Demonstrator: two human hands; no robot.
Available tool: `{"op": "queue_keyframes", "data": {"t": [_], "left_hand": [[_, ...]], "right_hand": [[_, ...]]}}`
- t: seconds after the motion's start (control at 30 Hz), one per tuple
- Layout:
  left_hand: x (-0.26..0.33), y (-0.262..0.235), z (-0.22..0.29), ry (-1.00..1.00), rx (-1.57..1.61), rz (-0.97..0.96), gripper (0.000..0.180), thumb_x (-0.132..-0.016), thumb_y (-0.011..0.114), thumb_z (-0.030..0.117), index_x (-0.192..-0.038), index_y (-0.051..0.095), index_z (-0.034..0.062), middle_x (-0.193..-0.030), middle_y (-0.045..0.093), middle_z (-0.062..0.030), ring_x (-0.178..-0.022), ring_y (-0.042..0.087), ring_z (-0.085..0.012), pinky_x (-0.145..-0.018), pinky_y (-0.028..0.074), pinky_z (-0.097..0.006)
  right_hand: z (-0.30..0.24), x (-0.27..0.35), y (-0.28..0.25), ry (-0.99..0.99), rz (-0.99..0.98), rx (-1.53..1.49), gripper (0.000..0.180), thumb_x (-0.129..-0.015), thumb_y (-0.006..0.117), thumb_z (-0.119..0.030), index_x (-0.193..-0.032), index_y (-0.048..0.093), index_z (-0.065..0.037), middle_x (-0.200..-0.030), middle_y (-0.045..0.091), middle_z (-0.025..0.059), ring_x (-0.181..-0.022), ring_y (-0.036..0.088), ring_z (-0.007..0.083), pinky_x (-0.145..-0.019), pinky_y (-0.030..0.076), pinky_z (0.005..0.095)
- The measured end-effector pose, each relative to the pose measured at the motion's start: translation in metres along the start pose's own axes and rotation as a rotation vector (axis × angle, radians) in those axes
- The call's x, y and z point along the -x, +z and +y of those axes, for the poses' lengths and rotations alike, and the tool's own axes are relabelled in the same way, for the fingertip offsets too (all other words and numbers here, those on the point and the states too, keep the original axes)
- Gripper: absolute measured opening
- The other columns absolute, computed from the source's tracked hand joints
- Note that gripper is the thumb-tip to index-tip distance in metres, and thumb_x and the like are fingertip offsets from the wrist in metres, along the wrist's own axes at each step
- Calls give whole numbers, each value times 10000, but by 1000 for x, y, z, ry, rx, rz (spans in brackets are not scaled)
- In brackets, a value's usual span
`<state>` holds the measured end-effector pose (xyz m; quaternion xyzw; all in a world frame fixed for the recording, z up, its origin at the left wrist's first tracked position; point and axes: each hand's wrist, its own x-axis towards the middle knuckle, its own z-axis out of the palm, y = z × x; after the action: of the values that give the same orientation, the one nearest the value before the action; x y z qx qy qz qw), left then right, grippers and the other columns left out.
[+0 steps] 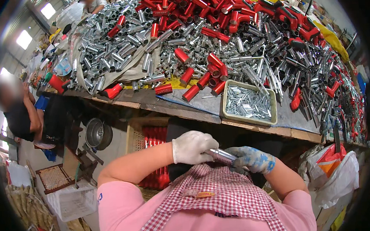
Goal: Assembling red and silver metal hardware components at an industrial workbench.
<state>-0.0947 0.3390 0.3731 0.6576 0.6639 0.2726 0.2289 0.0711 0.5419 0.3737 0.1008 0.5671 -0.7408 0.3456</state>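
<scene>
A shiny silver metal tube point(222, 155) is held slantwise in front of my chest, between both gloved hands. My left hand point(194, 147), in a white glove, has its fingers closed round the tube's upper left end. Around the other end is my right hand point(253, 159), closed, in a pale glove with a blue pattern; it covers part of the tube. Just beyond my hands, at the table's near edge, sits a shallow cream tray point(251, 120) of small metal pins. Several red tubes point(191, 93) lie left of the tray.
Heaped silver tubes point(108, 52) and red handles point(288, 18) cover the table point(184, 109). A crate point(133, 136) of red parts stands below its edge. To the left are a metal basin point(99, 134), a stool point(55, 178) and a person point(19, 110); white bags point(340, 179) hang at right.
</scene>
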Motion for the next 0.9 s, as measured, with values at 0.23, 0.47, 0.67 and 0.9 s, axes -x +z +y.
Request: {"op": "queue_keyframes", "data": {"t": [0.23,0.47,0.67,0.9], "left_hand": [[13,-71,-72,-269,-355,854,499,-752,690,173,-1218,572,38,-1154,605,-177,-1047,586,-344,-948,463,-416],[32,-64,-130,-653,-572,567,423,-763,726,280,-1112,630,60,-1044,623,-187,-953,578,-355,-895,464,-468],[23,-69,-41,-322,319,412,445,-706,761,74,-1133,643,27,-1032,622,-87,-1033,600,-207,-911,462,-314],[-1,-68,-10,-322,549,230,460,-664,759,11,-1101,619,-26,-1079,652,-106,-963,633,-164,-886,493,-306]], "right_hand": [[9,1,12,-340,200,-126,559,-894,589,-174,-1387,397,6,-787,555,38,-567,483,96,-525,400,225],[-4,7,15,-369,320,77,609,-910,592,-223,-1427,351,-9,-928,579,55,-664,513,71,-578,418,217],[-4,12,9,-339,343,116,585,-901,585,-147,-1429,372,-15,-1189,581,92,-1038,546,136,-925,451,278],[-11,21,4,-305,172,248,612,-884,600,-146,-1435,373,-8,-1219,580,100,-1089,539,139,-951,437,288]]}}
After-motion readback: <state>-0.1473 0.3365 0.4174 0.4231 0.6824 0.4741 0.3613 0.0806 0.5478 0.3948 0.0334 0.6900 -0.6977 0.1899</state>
